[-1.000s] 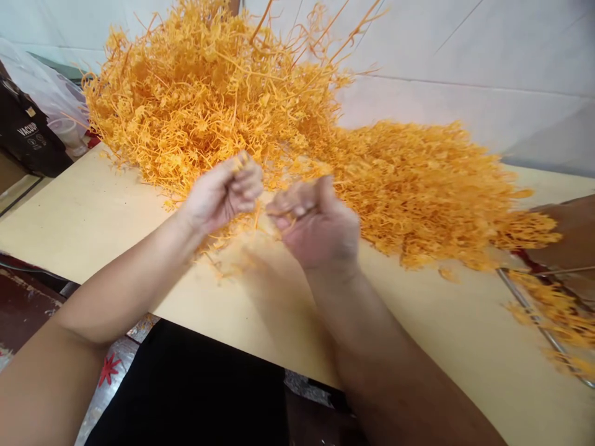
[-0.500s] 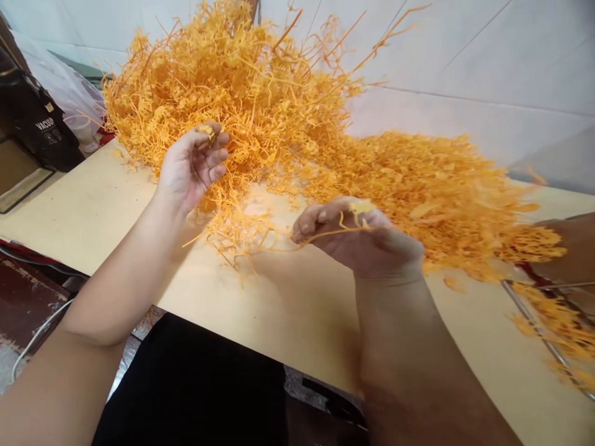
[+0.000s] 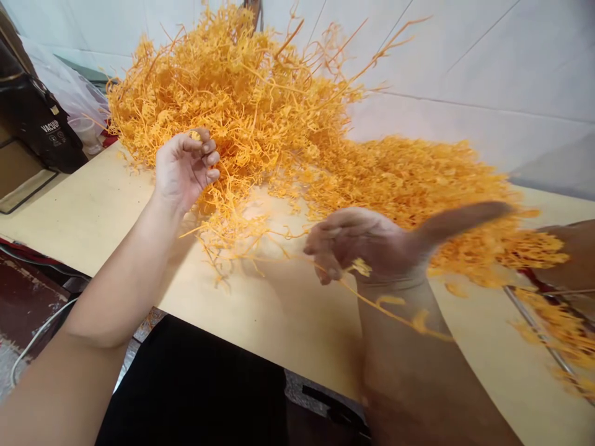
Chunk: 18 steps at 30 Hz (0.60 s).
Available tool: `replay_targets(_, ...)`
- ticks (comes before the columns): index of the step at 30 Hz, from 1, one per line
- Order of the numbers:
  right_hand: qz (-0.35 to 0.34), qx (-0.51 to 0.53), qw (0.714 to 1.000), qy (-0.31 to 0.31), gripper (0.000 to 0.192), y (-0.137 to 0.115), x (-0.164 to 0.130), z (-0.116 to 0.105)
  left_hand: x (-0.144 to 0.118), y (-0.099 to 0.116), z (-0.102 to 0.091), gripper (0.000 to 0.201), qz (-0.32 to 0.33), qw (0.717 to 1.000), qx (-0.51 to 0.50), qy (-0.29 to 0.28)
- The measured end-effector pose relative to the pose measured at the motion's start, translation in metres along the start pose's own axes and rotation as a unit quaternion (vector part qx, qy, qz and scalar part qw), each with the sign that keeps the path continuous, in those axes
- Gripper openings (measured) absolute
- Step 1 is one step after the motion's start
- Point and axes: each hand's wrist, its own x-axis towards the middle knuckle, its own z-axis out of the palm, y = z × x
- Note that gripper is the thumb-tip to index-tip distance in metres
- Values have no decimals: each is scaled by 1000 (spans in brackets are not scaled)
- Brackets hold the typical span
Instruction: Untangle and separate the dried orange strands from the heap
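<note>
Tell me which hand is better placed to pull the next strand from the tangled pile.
Probably left. The left hand is curled at the edge of the pile, while the right hand is nearer the body with a strand trailing from it.

Matt orange plastic strands [image 3: 242, 93], smooth pale wooden tabletop [image 3: 93, 204], clear glossy plastic bag [image 3: 69, 93]
</note>
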Motion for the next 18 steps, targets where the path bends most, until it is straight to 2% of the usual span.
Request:
replay_targets(2, 10, 7, 1000, -18, 71, 2, 7, 4, 1, -2, 0, 27, 4, 1000, 27, 4)
replay_targets(5, 8, -40, 999, 12, 47, 10, 19, 6, 3, -10, 4, 30, 1, 998, 63, -10)
replay_targets(10, -72, -177, 975, 114, 36, 22, 29, 14, -2, -29, 14, 19, -20, 982, 143, -125)
replay_targets(12, -118, -212, 955, 170, 31, 25, 33, 19, -9, -36, 19, 15, 27, 964, 214, -158)
replay_targets(15, -186, -237, 926, 225, 23, 23, 45, 27, -24, -43, 29, 11, 134, 915, 320, -206)
replay_targets(17, -199, -214, 931, 218, 21, 18, 56, 32, -33, -44, 34, 13, 180, 884, 363, -233)
replay_targets(18, -192, -196, 941, 199, 22, 14, 62, 34, -37, -44, 36, 15, 193, 878, 370, -236)
